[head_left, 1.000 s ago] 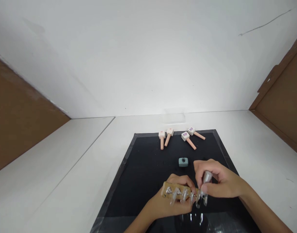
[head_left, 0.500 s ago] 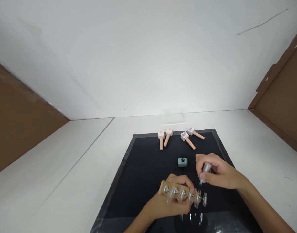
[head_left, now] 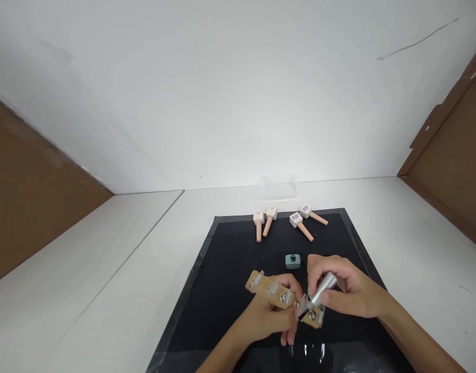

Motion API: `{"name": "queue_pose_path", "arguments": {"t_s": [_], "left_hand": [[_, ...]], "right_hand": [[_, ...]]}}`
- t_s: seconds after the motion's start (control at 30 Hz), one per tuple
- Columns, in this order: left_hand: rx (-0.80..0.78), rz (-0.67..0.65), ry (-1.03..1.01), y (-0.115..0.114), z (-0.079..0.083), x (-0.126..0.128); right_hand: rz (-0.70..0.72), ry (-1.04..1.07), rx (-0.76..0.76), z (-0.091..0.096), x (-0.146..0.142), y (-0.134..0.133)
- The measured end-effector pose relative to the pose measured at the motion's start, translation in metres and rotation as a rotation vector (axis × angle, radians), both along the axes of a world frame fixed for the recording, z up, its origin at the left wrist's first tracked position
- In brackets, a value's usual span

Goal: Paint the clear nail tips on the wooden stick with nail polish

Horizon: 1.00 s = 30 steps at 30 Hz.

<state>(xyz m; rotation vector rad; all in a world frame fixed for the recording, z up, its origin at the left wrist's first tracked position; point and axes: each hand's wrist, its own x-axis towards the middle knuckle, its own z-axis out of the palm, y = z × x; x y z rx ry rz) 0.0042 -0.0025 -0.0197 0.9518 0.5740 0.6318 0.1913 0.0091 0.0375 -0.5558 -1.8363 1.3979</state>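
My left hand (head_left: 269,315) grips a wooden nail tip stand (head_left: 265,286) from below, tilted down toward the right. Several clear nail tips (head_left: 287,297) sit on its round metal mounts. In my right hand (head_left: 348,285) is a nail polish brush with a silver cap (head_left: 325,286), pinched between thumb and fingers. Its dark bristles touch or nearly touch a nail tip near the stand's right end. An open teal polish bottle (head_left: 292,261) stands upright just beyond my hands, its dark neck showing.
Several white bottles with peach caps lie at the mat's far edge, among them a left one (head_left: 258,218) and a right one (head_left: 296,219). A clear plastic tray (head_left: 278,190) stands behind them. The black mat (head_left: 233,259) covers part of the white table (head_left: 144,259); brown cardboard (head_left: 451,155) flanks it.
My left hand has turned the stand so its mounts face differently and its right end dips. My right hand has brought the brush left and down onto or close to a nail tip.
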Motion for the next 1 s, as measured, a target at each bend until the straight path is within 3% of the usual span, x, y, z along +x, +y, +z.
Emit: {"name": "queue_pose_path", "arguments": {"t_s": [0.4, 0.77, 0.9, 1.0], "left_hand": [[-0.039, -0.015, -0.028, -0.001, -0.001, -0.002], [0.008, -0.043, -0.105, -0.003, -0.009, -0.005], [0.004, -0.037, -0.061, -0.004, -0.006, -0.006], [-0.008, -0.016, 0.004, -0.003, 0.002, -0.005]], "right_hand": [[-0.015, -0.023, 0.033, 0.0, 0.0, 0.002], [-0.092, -0.033, -0.029, -0.002, 0.003, 0.004], [-0.152, -0.003, -0.026, -0.003, 0.003, 0.005], [-0.116, 0.035, -0.035, -0.003, 0.002, 0.004]]}}
